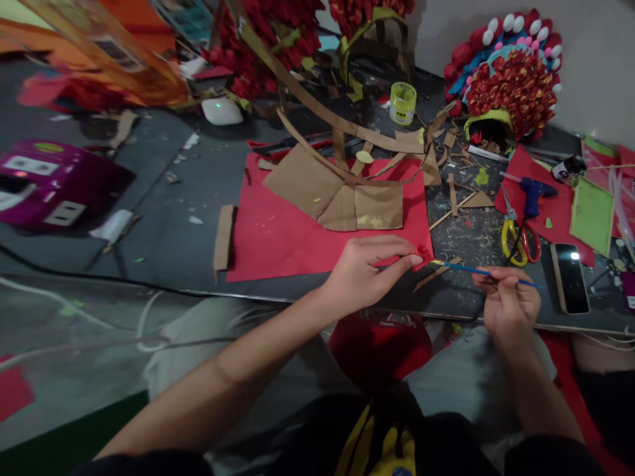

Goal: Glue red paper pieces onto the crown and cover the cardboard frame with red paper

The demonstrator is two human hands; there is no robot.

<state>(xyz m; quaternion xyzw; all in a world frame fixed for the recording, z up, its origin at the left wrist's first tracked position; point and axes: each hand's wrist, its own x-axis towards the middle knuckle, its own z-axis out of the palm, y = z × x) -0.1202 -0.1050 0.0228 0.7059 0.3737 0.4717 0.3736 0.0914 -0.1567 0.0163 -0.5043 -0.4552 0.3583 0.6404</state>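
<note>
Paintbrush (pixel 466 268) in right hand (pixel 510 301); jar (pixel 402 106) seemingly holds paint.

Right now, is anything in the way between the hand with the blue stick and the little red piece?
Nothing visible is. The right hand points the blue stick straight at the red piece in the left hand; its yellowish tip seems about touching.

The left hand (pixel 366 272) partly hides a red scrap (pixel 423 253), its shape unclear; the view's edge crops a purple box (pixel 64 182).
</note>
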